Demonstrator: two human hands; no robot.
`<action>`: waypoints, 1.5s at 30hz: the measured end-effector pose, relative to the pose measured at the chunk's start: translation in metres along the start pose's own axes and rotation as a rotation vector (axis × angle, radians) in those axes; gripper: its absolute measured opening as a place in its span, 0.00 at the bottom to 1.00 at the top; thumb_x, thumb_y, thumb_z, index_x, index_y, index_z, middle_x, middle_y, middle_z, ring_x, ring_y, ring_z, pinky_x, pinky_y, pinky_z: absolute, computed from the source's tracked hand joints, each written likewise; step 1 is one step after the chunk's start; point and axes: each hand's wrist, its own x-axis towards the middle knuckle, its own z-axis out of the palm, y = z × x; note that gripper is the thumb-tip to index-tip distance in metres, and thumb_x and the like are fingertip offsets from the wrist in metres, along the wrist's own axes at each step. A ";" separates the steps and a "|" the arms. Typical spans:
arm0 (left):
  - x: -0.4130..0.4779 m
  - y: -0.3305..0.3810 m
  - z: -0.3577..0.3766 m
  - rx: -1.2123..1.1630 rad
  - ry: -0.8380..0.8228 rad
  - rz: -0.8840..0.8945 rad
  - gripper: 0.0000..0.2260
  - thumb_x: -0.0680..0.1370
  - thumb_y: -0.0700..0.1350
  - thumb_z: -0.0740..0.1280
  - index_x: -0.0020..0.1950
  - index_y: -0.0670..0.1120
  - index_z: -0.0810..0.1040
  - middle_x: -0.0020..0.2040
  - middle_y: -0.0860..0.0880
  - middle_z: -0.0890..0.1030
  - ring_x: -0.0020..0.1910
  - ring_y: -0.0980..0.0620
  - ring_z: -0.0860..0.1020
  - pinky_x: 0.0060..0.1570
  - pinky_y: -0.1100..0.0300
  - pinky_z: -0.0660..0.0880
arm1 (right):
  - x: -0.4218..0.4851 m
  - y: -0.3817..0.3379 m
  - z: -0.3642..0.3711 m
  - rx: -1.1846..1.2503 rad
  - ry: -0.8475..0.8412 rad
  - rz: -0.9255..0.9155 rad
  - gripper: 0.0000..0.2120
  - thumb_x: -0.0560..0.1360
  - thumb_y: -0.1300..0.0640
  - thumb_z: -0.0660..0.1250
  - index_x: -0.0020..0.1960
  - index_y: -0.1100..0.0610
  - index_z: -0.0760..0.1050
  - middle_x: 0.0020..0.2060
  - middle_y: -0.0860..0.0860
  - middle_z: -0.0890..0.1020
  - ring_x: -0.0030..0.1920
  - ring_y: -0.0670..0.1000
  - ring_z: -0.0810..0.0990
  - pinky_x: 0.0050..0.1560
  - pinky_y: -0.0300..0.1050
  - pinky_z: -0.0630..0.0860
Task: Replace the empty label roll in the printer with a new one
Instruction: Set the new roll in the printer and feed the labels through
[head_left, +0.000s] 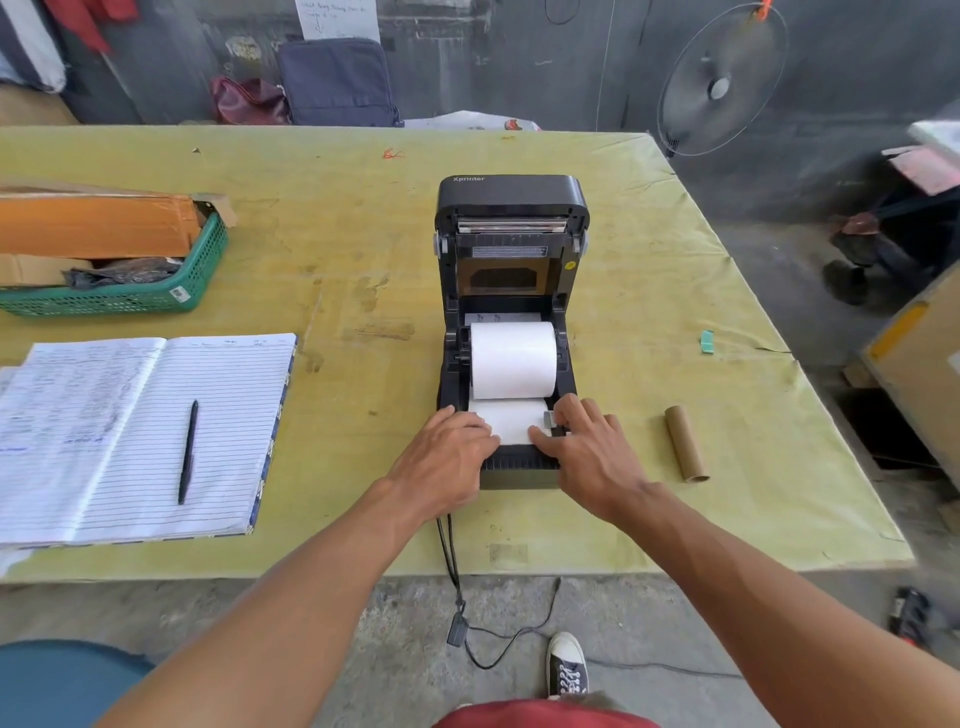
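Observation:
A black label printer (511, 208) stands mid-table with its lid swung up. A full white label roll (513, 358) sits in its bay, and a strip of label paper (511, 423) runs forward over the front. My left hand (447, 462) lies flat on the strip's left edge. My right hand (587, 449) presses on the strip's right edge, fingertips by the grey paper guide (549, 419). The empty cardboard core (687, 444) lies on the table to the printer's right.
An open lined notebook (145, 431) with a black pen (188, 451) lies at the left. A green basket (130, 296) holding cardboard stands behind it. A small green item (707, 342) sits far right. The printer's cable (457, 582) hangs off the yellow-green table's (363, 218) front edge.

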 end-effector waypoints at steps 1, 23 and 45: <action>-0.001 0.001 0.001 -0.007 -0.001 -0.011 0.20 0.75 0.34 0.60 0.65 0.45 0.78 0.64 0.45 0.80 0.68 0.49 0.71 0.74 0.48 0.56 | 0.001 0.000 -0.001 0.009 0.001 0.001 0.19 0.76 0.62 0.62 0.66 0.51 0.74 0.56 0.54 0.67 0.55 0.57 0.66 0.48 0.50 0.65; 0.023 0.002 -0.019 0.030 -0.176 -0.130 0.24 0.68 0.29 0.60 0.62 0.43 0.74 0.61 0.43 0.79 0.70 0.48 0.65 0.73 0.36 0.53 | 0.024 -0.001 -0.026 0.032 -0.132 0.117 0.18 0.78 0.62 0.62 0.66 0.50 0.77 0.54 0.54 0.65 0.55 0.58 0.65 0.51 0.53 0.69; -0.004 0.008 -0.003 -0.025 0.129 -0.043 0.13 0.76 0.32 0.66 0.54 0.44 0.84 0.50 0.45 0.86 0.61 0.47 0.78 0.74 0.47 0.55 | 0.002 0.008 -0.016 0.100 -0.065 0.022 0.14 0.80 0.47 0.63 0.62 0.46 0.81 0.59 0.52 0.71 0.57 0.56 0.67 0.51 0.53 0.71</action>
